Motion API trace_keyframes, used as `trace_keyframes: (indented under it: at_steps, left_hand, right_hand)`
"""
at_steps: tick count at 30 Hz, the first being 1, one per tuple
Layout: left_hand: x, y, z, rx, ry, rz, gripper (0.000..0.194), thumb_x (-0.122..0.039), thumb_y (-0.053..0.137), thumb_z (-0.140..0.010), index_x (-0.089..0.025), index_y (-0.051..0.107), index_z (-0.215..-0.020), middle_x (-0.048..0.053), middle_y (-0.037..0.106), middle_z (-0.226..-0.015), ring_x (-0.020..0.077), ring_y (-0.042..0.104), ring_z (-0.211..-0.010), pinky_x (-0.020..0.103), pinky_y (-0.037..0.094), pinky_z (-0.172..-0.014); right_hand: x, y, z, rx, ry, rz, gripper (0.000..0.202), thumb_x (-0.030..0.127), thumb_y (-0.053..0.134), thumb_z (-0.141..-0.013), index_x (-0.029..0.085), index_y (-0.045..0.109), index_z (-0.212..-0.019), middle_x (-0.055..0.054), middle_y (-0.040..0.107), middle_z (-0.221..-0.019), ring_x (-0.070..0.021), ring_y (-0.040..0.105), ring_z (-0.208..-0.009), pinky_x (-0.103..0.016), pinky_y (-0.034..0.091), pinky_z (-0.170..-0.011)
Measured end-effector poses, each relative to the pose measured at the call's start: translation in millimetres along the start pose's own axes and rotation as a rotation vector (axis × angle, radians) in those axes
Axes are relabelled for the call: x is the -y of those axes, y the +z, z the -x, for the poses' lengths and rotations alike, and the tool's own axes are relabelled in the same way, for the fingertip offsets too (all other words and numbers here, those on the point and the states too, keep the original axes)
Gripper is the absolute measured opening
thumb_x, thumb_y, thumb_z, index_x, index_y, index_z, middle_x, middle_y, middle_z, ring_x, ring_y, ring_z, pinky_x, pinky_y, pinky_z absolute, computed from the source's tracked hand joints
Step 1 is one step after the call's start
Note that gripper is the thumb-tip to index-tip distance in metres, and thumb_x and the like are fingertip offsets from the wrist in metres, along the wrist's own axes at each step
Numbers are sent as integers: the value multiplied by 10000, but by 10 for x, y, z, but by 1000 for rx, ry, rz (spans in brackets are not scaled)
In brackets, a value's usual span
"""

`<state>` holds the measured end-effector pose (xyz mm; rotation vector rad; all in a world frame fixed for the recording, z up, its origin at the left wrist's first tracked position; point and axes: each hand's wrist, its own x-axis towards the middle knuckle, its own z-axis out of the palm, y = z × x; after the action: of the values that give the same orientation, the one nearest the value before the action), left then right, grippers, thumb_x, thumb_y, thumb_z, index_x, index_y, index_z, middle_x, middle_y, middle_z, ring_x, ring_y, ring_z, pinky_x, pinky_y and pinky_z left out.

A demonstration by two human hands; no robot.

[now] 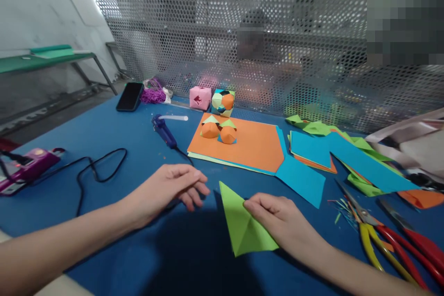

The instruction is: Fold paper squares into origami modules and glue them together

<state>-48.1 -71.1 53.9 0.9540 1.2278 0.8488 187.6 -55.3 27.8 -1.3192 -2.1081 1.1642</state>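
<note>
A green sheet of paper (239, 226), creased and folded to a pointed shape, is pinched between the thumb and fingers of my right hand (277, 217). Just left of the paper, my left hand (180, 185) hovers over the blue table with its fingers loosely curved and apart, holding nothing. Beyond both hands lies a stack of orange paper (249, 148) with green and blue sheets under it. Two small folded paper pieces (210, 129) in orange and green rest on that stack. A blue glue gun (164, 132) with a glue stick lies behind my left hand.
Scissors with yellow handles (367, 236) and red-handled cutters (416, 240) lie at the right, near blue paper strips (367, 162). Along the back stand a pink paper cube (200, 98), a multicoloured cube (224, 102), purple string (153, 92) and a phone (130, 97). A purple power strip (38, 166) sits left.
</note>
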Motion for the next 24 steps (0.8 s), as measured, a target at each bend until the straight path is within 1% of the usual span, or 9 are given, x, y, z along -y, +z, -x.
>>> trace_keyframes:
  at_steps: [3,6,9,11,13,15,19,22,24]
  left_hand:
    - [-38,-303,21,-244,177,-10,247,-399,617,-766,-156,659,-749,45,647,-649,147,602,-538,241,486,-481]
    - [-102,-674,-18,-618,417,96,154,-328,643,-692,-182,622,-649,-6,556,-556,126,545,-482,221,453,-430]
    - [-205,-1033,-148,-824,542,194,108,-250,679,-605,-187,592,-619,-12,550,-574,125,538,-515,204,444,-422]
    - [-284,-1214,-255,-918,602,235,155,-193,698,-532,-195,583,-636,-10,570,-605,147,556,-543,220,457,-421]
    - [-349,-1317,-343,-959,655,261,216,-157,698,-484,-201,586,-663,-10,585,-635,156,568,-563,226,466,-425]
    - [-382,-1338,-389,-973,688,273,242,-150,698,-470,-205,584,-676,-8,591,-652,159,575,-575,225,470,-429]
    - [-344,-1224,-364,-949,683,250,230,-158,705,-492,-202,581,-681,-6,598,-687,146,582,-594,214,470,-449]
    - [-300,-1143,-324,-911,687,218,201,-162,693,-528,-196,573,-685,-6,594,-694,137,582,-587,222,467,-463]
    - [-294,-1133,-319,-897,708,207,186,-146,662,-554,-189,560,-703,-6,590,-693,126,570,-566,222,454,-460]
  right_hand:
    - [-118,-31,-41,-55,82,-23,408,495,396,-833,197,382,-556,39,326,-547,-101,325,-525,-217,289,-473]
    - [-194,-54,-105,-58,133,-55,413,513,405,-816,199,343,-554,40,307,-553,-101,305,-530,-223,270,-472]
    - [-171,-97,-216,-21,158,-90,418,526,418,-804,199,340,-556,47,292,-550,-93,281,-518,-223,243,-461]
    - [-105,-154,-320,-36,152,-106,426,533,445,-794,197,348,-550,52,289,-545,-86,272,-509,-219,231,-452]
    - [-22,-227,-427,-79,158,-141,432,550,464,-788,192,390,-559,54,314,-539,-81,287,-492,-212,224,-433]
    - [55,-295,-508,-125,171,-218,429,575,471,-790,188,455,-604,55,366,-538,-76,314,-463,-205,225,-407]
    - [119,-335,-539,-171,195,-319,454,616,535,-746,181,518,-620,61,407,-506,-65,328,-411,-197,223,-372]
    - [71,-286,-485,-173,228,-344,443,609,575,-729,172,575,-651,43,473,-529,-66,363,-423,-197,255,-383]
    - [20,-246,-453,-174,261,-352,434,607,576,-733,179,591,-665,40,468,-513,-74,369,-416,-202,262,-372]
